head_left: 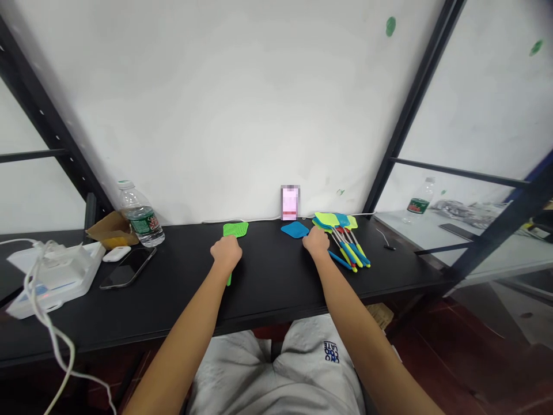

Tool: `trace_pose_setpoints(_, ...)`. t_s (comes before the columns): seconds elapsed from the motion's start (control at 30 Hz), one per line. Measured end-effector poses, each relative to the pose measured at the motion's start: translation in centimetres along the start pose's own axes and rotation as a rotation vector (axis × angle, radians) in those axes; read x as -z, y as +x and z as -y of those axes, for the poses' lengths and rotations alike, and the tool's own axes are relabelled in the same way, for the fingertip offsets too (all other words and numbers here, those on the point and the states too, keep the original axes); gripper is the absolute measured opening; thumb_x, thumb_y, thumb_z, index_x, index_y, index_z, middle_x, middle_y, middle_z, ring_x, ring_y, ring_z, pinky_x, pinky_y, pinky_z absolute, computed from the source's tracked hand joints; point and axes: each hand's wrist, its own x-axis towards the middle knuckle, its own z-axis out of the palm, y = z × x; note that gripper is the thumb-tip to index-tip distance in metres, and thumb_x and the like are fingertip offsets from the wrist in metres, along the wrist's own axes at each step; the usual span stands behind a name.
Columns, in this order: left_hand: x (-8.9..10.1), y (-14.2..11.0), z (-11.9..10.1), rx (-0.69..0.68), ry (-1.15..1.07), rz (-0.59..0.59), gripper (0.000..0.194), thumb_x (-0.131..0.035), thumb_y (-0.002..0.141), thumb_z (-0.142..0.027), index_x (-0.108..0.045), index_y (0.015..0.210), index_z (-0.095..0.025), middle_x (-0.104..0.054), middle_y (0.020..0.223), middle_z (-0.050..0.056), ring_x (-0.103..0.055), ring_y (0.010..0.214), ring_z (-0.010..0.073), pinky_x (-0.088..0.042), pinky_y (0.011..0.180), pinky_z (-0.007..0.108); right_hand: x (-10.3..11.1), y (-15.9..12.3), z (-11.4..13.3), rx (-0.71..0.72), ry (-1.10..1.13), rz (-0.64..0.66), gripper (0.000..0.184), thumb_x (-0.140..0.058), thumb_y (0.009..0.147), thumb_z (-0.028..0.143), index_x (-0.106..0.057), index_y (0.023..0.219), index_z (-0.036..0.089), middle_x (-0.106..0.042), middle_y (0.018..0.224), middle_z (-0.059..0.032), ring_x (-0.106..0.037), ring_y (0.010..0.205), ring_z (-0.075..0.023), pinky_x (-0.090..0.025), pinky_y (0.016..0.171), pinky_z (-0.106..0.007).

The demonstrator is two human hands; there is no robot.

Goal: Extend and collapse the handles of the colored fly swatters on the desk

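Observation:
My left hand (pixel 226 252) is closed round a green fly swatter (pixel 235 230) over the black table. Its mesh head shows beyond my knuckles, and the handle's end sticks out below my fist. With fingers curled, my right hand (pixel 317 240) grips a blue fly swatter (pixel 295 230) whose head points left and whose blue handle emerges on the right. Right beside that hand lies a pile of several fly swatters (pixel 348 236) in yellow-green, blue and red, their handles toward me. My fingers cover the middle of both held swatters.
A phone (pixel 290 203) leans upright against the white wall. On the left are a water bottle (pixel 144 216), a cardboard box (pixel 113 230), a white case (pixel 117 253), a dark phone (pixel 128 267) and a power strip (pixel 64 276) with cables. Black frame posts (pixel 406 109) flank the table.

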Motion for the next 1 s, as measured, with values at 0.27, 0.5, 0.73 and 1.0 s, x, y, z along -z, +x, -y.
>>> trace_pose_setpoints(0.27,0.3,0.0,0.3,0.060,0.018,-0.043,0.036,-0.048,0.084,-0.019,-0.061,0.116,-0.009,-0.060,0.118,0.025,-0.061,0.109,0.0337,-0.049,0.084,0.039,-0.3,-0.4,0.4,0.150,-0.049,0.118,0.025,-0.059,0.083,0.027,-0.069,0.101,0.013,-0.067,0.106,-0.0214,-0.065,0.100,-0.0335,-0.049,0.075,-0.038)
trace_pose_setpoints(0.5,-0.8,0.2,0.3,0.090,0.035,-0.207,0.039,-0.045,0.084,-0.022,-0.059,0.116,-0.005,-0.058,0.114,0.026,-0.058,0.107,0.0350,-0.046,0.083,0.041,-1.0,-1.5,1.3,0.487,-0.144,0.176,0.028,-0.050,0.092,0.039,-0.067,0.094,0.016,-0.068,0.103,-0.0161,-0.065,0.097,-0.0282,-0.046,0.076,-0.034)
trace_pose_setpoints(0.73,-0.6,-0.7,-1.2,-0.140,0.026,-0.302,0.034,-0.041,0.089,-0.029,-0.062,0.106,-0.009,-0.060,0.108,0.020,-0.059,0.103,0.0328,-0.047,0.081,0.040,-1.3,-3.2,2.5,0.564,-0.047,0.101,0.029,-0.038,0.099,0.036,-0.059,0.102,0.016,-0.069,0.097,-0.0137,-0.066,0.087,-0.0249,-0.041,0.071,-0.030)
trace_pose_setpoints(1.0,-1.7,-1.1,-2.0,-0.246,0.058,-0.194,0.033,-0.046,0.089,-0.030,-0.063,0.107,-0.009,-0.063,0.108,0.020,-0.059,0.106,0.0342,-0.047,0.085,0.041,-0.5,-4.5,3.0,0.789,0.154,0.341,0.045,-0.069,0.074,0.064,-0.064,0.076,0.019,-0.067,0.077,-0.0043,-0.059,0.071,-0.0170,-0.036,0.059,-0.025)
